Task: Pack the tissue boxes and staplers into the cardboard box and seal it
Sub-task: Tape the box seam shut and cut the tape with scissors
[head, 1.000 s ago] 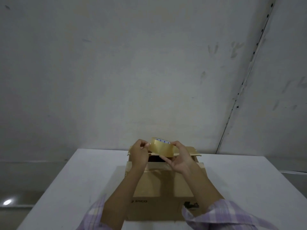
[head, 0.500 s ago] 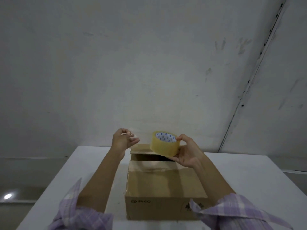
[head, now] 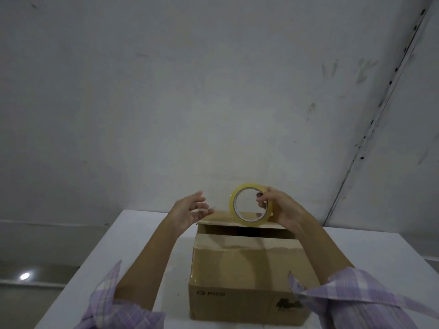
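On the white table (head: pixel 147 236), bare margins are left around the brown cardboard box (head: pixel 244 269), flaps ajar. Above it, yellowish tape roll (head: pixel 250 204) is gripped by right hand (head: pixel 281 210); left hand (head: pixel 187 210) is spread.

One view only, worn on the person's head. It looked forward and slightly down over a white desk (head: pixel 147 233), toward a grey wall (head: pixel 166 91) that filled the upper two thirds of the frame. Wide-angle lens; straight edges bowed near the borders. Close range: both forearms entered from the bottom corners, the hands near frame centre, the left hand (head: pixel 187 211) and right hand (head: pixel 282 210) above a cardboard box (head: pixel 242 269). No second view, so no shared area.
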